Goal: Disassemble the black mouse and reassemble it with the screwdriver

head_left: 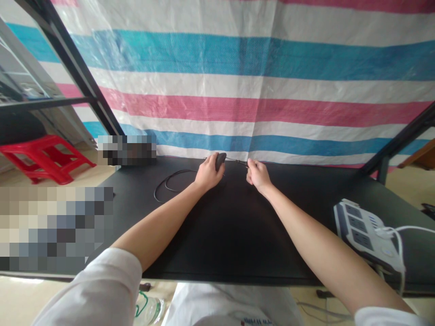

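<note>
Near the back of the black table, my left hand (208, 174) is wrapped round a black computer mouse (220, 160), tilted up off the tabletop. To its right, my right hand (258, 175) is closed on a thin dark screwdriver-like tool or cable end (241, 162), which points toward the mouse; its exact kind cannot be made out. A thin black cable (166, 179) lies in loops on the table, left of my left hand.
A white power strip (365, 231) with plugged-in white cables lies at the right on the black table (220, 244). Striped sheeting (258, 108) hangs behind, between black metal posts. A red stool (47, 156) stands at far left. Two areas at left are pixelated.
</note>
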Motion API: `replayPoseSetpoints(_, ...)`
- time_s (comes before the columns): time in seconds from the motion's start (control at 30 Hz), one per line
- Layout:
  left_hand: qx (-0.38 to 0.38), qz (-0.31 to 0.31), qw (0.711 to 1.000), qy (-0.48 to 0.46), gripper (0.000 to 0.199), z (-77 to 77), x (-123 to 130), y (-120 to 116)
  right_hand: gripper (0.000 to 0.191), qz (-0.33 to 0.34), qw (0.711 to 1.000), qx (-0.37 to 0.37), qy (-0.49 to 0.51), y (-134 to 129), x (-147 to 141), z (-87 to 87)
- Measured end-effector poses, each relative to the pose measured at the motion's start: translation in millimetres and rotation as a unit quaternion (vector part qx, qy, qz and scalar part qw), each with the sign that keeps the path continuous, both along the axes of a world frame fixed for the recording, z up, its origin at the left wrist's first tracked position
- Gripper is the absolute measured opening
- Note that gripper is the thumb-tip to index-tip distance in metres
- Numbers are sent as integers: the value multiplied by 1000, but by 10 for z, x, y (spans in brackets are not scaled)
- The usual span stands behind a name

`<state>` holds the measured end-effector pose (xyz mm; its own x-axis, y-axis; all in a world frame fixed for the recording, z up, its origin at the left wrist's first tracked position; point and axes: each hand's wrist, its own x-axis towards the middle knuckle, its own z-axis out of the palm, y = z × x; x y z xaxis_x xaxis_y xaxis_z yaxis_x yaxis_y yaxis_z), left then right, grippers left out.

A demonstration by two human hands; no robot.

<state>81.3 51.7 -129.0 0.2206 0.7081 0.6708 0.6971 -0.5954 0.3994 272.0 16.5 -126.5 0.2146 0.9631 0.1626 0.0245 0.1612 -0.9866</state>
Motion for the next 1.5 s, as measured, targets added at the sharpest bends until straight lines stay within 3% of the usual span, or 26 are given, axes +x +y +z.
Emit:
replayPoseSetpoints(0.1,2,4,1000,-3,47,4,-2,5,50,-22,999,23,14,7,-55,-8)
replayPoseSetpoints(0.33,-5,9,1000,5,47,28,8,-6,48,-17,998,-2,68,-33,-125,45)
replayPoseSetpoints(0.8,28,8,1000,-6,48,13,5,-5,32,-4,972,-146,186,-193,-217,327)
replayPoseSetpoints(1.2,-7,20,1000,-16,47,-2,69,-21,37,17,979,-119,163,-69,64,236)
replayPoseSetpoints(1.5,1,2,1000,4,46,-4,67,-50,33,-76,978,-81,179,-13,245,203)
